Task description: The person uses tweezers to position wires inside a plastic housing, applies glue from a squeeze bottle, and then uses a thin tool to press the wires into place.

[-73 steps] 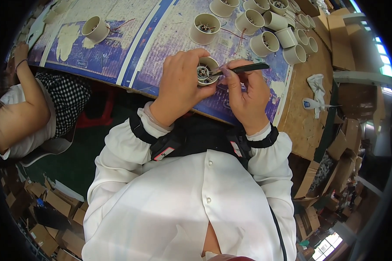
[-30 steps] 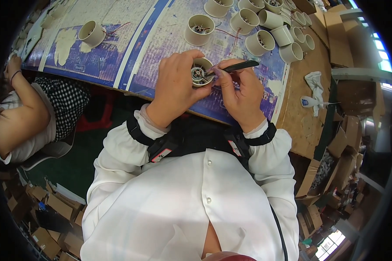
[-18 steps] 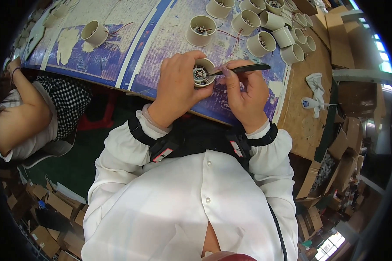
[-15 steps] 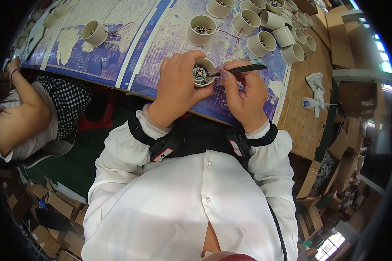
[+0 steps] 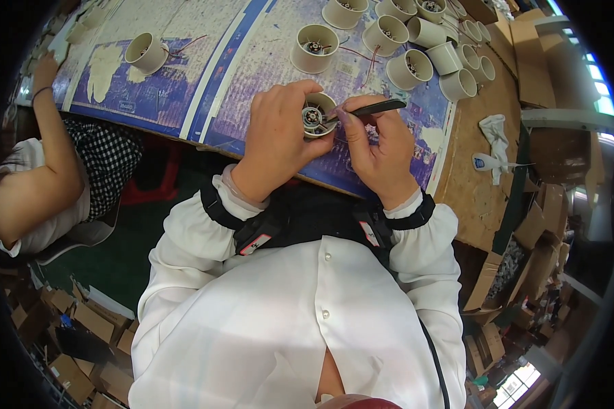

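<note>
Cup (image 5: 327,103) at upper centre of frame, gripped by left hand (image 5: 278,133). Right hand (image 5: 383,145) pinches black tool (image 5: 387,106), tip in cup.

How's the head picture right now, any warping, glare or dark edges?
Head view, edges: black surrounds the round image, and the window strip at upper right bows with the fisheye. Head view, lower right: the window glares near white. Head view, centre: the tip of the black tool at the held cup is too small to make out clearly.
</note>
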Motion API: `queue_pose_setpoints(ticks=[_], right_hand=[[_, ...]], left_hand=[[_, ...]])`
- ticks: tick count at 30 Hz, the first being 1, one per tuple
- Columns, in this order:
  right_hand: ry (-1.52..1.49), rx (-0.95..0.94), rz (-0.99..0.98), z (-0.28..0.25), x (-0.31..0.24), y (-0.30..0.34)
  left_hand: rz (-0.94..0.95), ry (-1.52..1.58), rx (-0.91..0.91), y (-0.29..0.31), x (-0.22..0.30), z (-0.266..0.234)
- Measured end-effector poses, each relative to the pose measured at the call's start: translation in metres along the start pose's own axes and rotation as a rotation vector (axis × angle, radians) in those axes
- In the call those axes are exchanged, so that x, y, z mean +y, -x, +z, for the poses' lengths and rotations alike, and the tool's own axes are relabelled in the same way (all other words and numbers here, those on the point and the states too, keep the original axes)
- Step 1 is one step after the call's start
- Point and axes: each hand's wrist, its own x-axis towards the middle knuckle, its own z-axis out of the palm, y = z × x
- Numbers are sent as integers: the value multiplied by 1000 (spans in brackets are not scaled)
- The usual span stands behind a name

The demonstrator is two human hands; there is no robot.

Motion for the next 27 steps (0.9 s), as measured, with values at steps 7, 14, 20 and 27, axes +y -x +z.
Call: queue_pose_setpoints(ticks=[7, 14, 20, 27], right_hand=[[19, 1, -49, 1, 0, -2], [25, 26, -26, -3, 2, 2], [32, 65, -108, -3, -1, 0], [212, 213, -59, -99, -9, 11]], left_hand=[[4, -12, 4, 1, -1, -1], [60, 31, 28, -3, 0, 5], [29, 10, -8, -1, 1, 3], [-30, 6, -2, -2, -6, -1]])
